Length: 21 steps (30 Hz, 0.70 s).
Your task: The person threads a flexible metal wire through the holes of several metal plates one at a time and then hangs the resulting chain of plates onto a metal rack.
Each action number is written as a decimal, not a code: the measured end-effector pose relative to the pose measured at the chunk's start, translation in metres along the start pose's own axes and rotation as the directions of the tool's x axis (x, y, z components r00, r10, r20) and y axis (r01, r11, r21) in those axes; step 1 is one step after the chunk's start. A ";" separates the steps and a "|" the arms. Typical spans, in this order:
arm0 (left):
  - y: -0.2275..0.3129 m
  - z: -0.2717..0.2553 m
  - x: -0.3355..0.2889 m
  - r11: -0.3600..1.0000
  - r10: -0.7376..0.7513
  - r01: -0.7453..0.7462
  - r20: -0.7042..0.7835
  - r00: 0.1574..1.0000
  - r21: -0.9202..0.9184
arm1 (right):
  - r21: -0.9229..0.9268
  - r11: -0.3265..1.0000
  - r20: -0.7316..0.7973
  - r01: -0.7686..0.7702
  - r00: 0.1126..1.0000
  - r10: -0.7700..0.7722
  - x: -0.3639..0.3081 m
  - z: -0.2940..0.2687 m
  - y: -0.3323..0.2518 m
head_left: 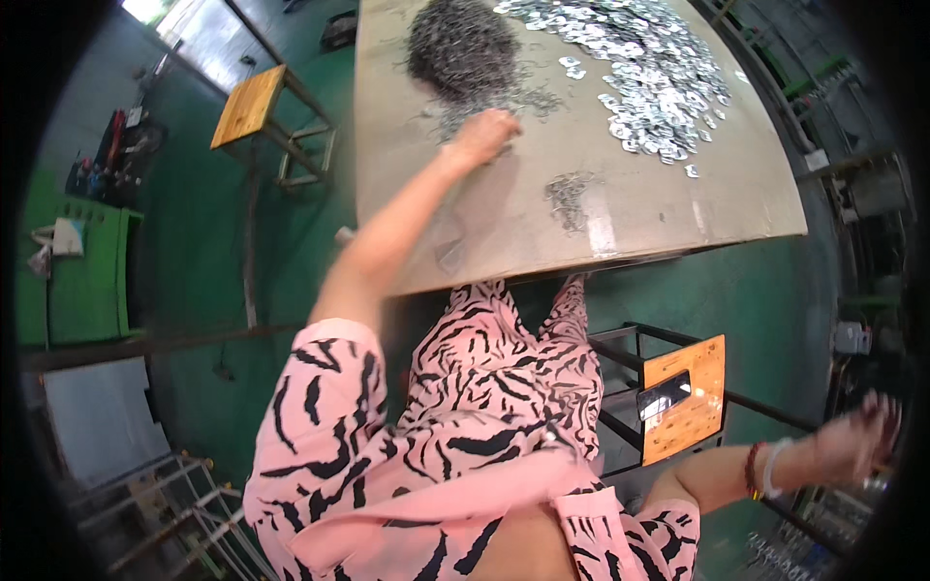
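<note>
Head view: left hand (481, 136) resting half curled on table (504, 232), clasping nothing visible, dark pile of small metal bits (463, 46) at twelve o'clock, probably light, loose, better scooped; right hand (862, 436) blurred, grip unclear.

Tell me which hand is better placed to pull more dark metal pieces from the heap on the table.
Left. The left hand rests on the table just below the dark heap; the right hand is off to the side, below table level.

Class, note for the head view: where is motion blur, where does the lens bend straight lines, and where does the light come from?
Head view: the right hand at the far edge is smeared by motion; the left hand on the table is sharper. The table's edges curve toward the rim, with dark corners. Daylight enters top left.
</note>
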<state>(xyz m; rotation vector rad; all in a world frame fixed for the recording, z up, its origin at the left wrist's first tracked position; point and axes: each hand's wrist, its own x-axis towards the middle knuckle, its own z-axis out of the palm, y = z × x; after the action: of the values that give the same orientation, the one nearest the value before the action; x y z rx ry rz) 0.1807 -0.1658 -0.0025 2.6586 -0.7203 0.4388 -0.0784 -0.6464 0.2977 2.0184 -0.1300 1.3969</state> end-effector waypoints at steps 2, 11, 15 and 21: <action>-0.018 0.007 0.011 0.995 0.069 -0.086 0.249 0.966 0.056 | 0.761 0.417 0.348 -0.497 0.855 0.383 -0.008 0.044 -0.042; -0.021 0.000 0.019 0.974 0.204 -0.225 0.355 0.913 0.019 | 0.606 0.065 0.714 -0.793 0.506 -0.484 -0.120 0.208 -0.241; -0.024 0.002 0.014 0.979 0.151 -0.193 0.417 0.896 0.059 | 0.584 0.218 0.779 -0.781 0.465 -0.421 -0.106 0.244 -0.321; 0.002 -0.020 0.004 0.991 -0.028 -0.018 0.335 0.942 0.133 | 0.418 0.559 0.905 -0.716 0.386 -0.182 -0.073 0.271 -0.384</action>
<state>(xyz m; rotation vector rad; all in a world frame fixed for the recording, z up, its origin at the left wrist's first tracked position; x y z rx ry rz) 0.1786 -0.1607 0.0172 2.8990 -0.8056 0.0267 0.2737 -0.5259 0.0010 3.5497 -0.4591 0.2287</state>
